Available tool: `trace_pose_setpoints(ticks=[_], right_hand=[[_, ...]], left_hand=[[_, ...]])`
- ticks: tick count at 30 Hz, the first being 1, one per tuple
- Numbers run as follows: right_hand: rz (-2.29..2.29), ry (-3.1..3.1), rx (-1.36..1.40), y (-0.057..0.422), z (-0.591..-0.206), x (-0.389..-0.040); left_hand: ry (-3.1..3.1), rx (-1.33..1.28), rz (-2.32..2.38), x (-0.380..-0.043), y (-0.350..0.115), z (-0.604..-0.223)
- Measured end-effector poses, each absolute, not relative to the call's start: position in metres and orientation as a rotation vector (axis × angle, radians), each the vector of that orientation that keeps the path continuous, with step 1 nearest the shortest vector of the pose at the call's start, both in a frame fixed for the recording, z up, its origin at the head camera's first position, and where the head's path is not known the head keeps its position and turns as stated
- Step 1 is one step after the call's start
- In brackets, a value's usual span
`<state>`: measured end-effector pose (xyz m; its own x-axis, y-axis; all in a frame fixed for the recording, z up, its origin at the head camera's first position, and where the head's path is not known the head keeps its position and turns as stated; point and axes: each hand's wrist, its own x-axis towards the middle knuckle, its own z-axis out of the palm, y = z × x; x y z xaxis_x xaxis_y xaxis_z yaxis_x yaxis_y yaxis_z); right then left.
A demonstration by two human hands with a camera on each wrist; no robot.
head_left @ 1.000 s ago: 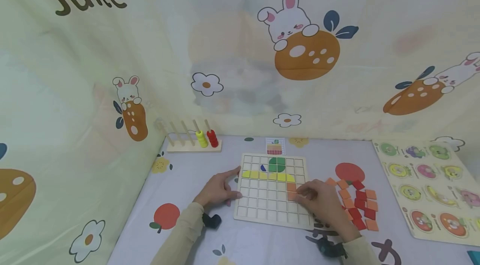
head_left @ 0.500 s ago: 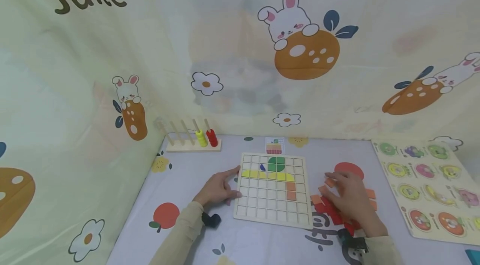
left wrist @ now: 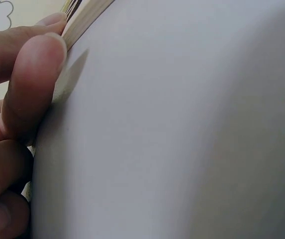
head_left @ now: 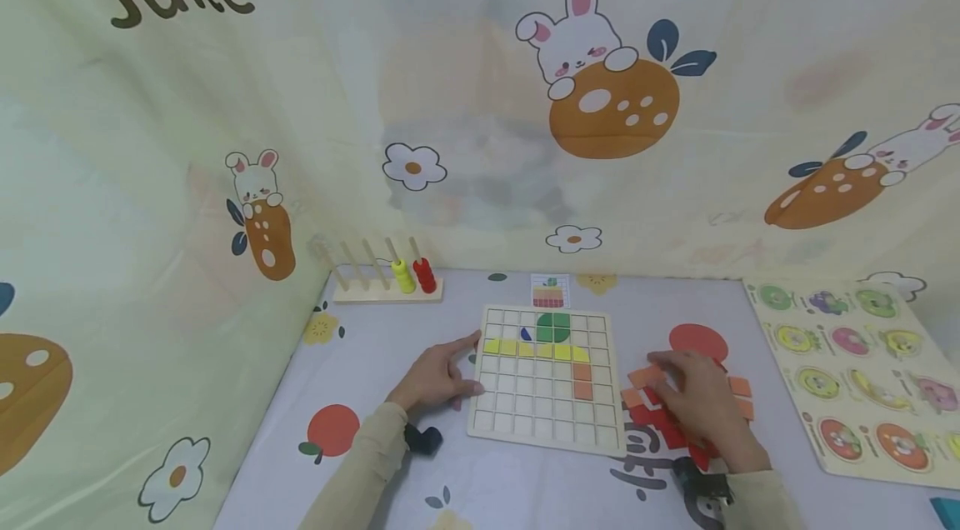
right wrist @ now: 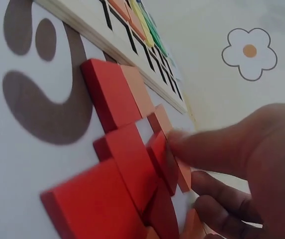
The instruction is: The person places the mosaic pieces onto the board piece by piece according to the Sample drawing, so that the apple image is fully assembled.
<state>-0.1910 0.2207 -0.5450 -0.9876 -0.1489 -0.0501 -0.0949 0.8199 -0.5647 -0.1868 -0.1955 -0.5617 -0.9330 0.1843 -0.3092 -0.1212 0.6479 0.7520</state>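
Note:
A wooden grid board (head_left: 525, 413) lies on the table, with a row of yellow tiles (head_left: 527, 350), a green leaf shape (head_left: 553, 328), a small blue piece (head_left: 526, 334) and two orange tiles (head_left: 582, 381) in its cells. My left hand (head_left: 433, 380) touches the board's left edge with straight index finger and thumb; the left wrist view shows the fingertips at that edge (left wrist: 85, 22). Right of the board, my right hand (head_left: 701, 397) pinches an orange square tile (right wrist: 161, 118) between thumb and fingers, though the fingertips are partly hidden. Red tiles (right wrist: 102, 201) lie under and beside that hand.
A small picture card (head_left: 551, 292) lies behind the board. A bead stacker (head_left: 367, 292) with yellow and red beads stands at back left. At right lies a fruit puzzle board (head_left: 832, 363). More orange tiles (head_left: 740, 387) lie right of my right hand.
My right hand left the orange tiles on the board and moved right to the loose pile, shifting tiles toward the board. Its thumb and index finger have closed on one tile. My left hand stays put.

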Motion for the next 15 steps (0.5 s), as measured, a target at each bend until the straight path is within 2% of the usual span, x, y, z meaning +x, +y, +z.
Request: trace_pose_setpoints(ticks=[15], right_hand=[[-0.886,2.916,-0.153,0.205,-0.547,-0.192]], left_hand=[[2.513,0.052,1.192,-0.187,-0.195,-0.562]])
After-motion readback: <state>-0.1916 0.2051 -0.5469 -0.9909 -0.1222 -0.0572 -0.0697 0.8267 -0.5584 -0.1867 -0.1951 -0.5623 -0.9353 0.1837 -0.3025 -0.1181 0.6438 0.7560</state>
